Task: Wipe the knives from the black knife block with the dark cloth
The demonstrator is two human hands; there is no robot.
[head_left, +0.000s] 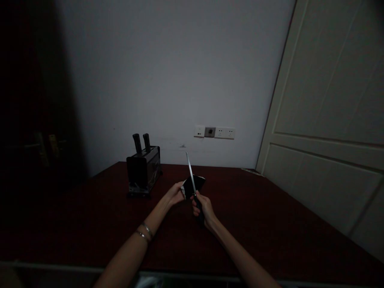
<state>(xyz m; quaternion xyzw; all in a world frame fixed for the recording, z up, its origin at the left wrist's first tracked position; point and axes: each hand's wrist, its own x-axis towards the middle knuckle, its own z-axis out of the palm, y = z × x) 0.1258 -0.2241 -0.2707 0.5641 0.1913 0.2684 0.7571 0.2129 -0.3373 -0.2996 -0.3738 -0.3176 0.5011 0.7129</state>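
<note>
My right hand [203,208] is closed around the black handle of a sharpening steel [191,170]. Its thin, shiny rod points up and slightly to the left. In my left hand [175,193] is a flat black cloth-like piece with a white edge [189,188], whose exact kind I cannot make out. The rod passes in front of this black piece; whether the two touch is unclear. Both hands are over the middle of the table. To their left stands a dark knife block [144,170] with two black-handled tools [137,143] upright in its top.
The dark red tabletop [240,224] reaches back to a pale wall. White sockets and a grey switch plate [210,132] sit on that wall. A pale panelled door [327,120] borders the right side. Door handles [54,146] show in the dim left. The light is low.
</note>
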